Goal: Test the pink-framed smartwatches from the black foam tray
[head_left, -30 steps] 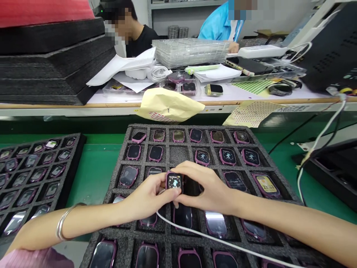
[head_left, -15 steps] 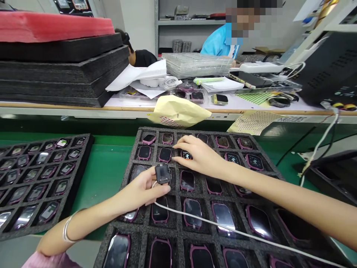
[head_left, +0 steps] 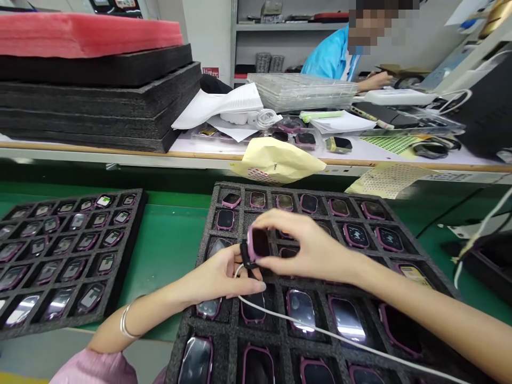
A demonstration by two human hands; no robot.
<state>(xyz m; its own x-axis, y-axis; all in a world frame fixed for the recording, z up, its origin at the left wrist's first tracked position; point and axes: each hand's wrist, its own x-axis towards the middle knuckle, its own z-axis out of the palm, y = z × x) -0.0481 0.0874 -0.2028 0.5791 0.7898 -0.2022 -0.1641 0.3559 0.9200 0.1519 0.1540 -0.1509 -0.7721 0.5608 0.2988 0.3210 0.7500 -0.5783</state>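
Between thumb and fingers my right hand (head_left: 294,240) grips a purple-framed smartwatch (head_left: 259,243) with a dark screen, tilted on edge. My left hand (head_left: 230,272) is closed around a small black charging dock (head_left: 247,258) with a white cable (head_left: 304,320) trailing to the lower right. The watch's back is against or very close to the dock; actual contact is hidden. Both hands are above a black foam tray (head_left: 236,341) whose compartments hold many purple watch bodies. Some screens in it are lit, such as a watch (head_left: 356,235) at the right.
A second foam tray (head_left: 124,256) of watches lies at the left on the green bench (head_left: 160,256). Stacked foam (head_left: 100,117) stands on the shelf behind. Yellow paper (head_left: 280,160) hangs over the shelf edge. A co-worker in a blue top (head_left: 328,56) sits beyond.
My right hand has lifted a watch from the tray and brought it left to the dock in my left hand. The dock has turned on its side. The camera view has shifted slightly left.
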